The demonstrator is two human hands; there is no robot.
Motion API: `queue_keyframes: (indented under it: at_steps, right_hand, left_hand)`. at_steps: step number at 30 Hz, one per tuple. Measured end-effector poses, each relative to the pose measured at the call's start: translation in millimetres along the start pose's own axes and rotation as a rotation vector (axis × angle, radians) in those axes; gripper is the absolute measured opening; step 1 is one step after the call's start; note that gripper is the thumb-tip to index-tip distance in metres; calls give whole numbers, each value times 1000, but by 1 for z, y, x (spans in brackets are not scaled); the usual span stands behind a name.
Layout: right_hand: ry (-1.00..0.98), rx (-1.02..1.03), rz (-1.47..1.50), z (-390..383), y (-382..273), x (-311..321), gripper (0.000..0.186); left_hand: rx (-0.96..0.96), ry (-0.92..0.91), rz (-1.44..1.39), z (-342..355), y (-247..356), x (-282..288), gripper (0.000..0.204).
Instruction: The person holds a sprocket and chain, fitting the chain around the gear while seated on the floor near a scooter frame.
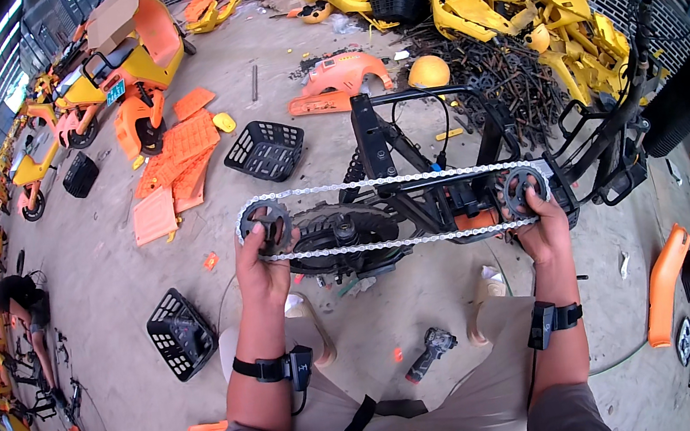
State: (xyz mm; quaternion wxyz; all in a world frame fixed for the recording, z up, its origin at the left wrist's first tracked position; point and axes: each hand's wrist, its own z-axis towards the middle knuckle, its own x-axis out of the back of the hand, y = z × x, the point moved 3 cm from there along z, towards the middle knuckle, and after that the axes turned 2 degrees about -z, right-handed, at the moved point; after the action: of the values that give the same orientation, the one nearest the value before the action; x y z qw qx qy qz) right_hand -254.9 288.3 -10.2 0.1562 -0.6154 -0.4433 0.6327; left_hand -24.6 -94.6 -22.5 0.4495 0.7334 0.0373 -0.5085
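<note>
A silver chain [384, 180] is stretched in a long loop around two dark toothed sprockets. My left hand [259, 264] grips the left sprocket [275, 221], thumb on its face, with the chain running over its rim. My right hand [542, 222] holds the right sprocket [517, 183] the same way. Behind and below the loop lies a black bike frame [374, 140] with a dark tyre [321, 232] and handlebars at the right. A power tool [428, 355] lies on the floor between my legs.
Black baskets [263, 147] sit on the concrete floor [253, 77] among orange panels [175, 152]. Yellow-orange scooters [134, 60] stand upper left. Yellow parts [474, 4] and dark scrap fill the upper right. An orange panel [667, 283] lies right. Another person [20, 309] is at far left.
</note>
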Motion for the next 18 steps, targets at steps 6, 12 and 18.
queue_keyframes:
  at_steps: [6,12,18]
  right_hand:
    - [42,-88,-28,-23,14,16,23]
    - [236,-281,-87,-25,33,20,21]
    - [243,-249,-75,-16,34,28,18]
  left_hand:
    - [29,2,19,-19,-2,13,30]
    - [228,214,30,-14,-23,51,25]
    - [204,181,21,-14,-19,44,26]
